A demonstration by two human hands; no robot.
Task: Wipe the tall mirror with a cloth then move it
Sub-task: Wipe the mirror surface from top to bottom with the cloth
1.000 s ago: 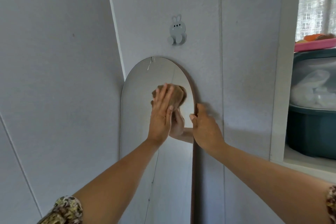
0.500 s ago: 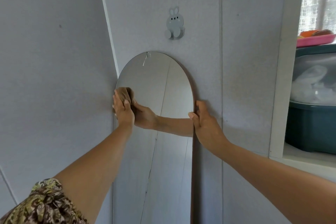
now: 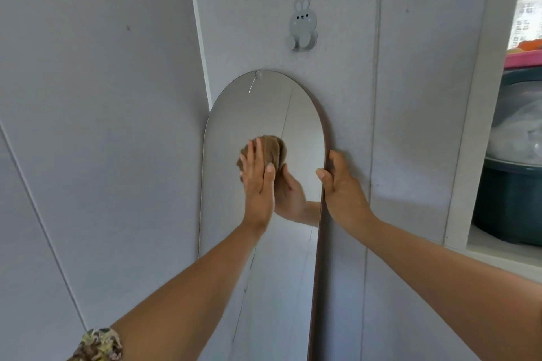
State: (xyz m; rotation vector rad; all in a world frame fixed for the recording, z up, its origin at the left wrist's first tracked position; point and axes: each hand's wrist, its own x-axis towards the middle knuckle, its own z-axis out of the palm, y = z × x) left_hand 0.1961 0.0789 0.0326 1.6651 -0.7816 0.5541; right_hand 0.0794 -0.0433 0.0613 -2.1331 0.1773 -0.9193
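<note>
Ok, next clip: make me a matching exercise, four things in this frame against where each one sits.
Things:
1 cloth
2 right hand
3 rabbit hook
4 teal tub

Places:
A on the wall above the mirror
B under the left hand, against the glass
C gripping the mirror's right edge
D in the recess at far right

Pairs: 1-B, 2-C, 3-A, 4-D

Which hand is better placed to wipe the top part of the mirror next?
Probably the left hand: it presses the cloth on the mirror, while the right hand grips its edge.
</note>
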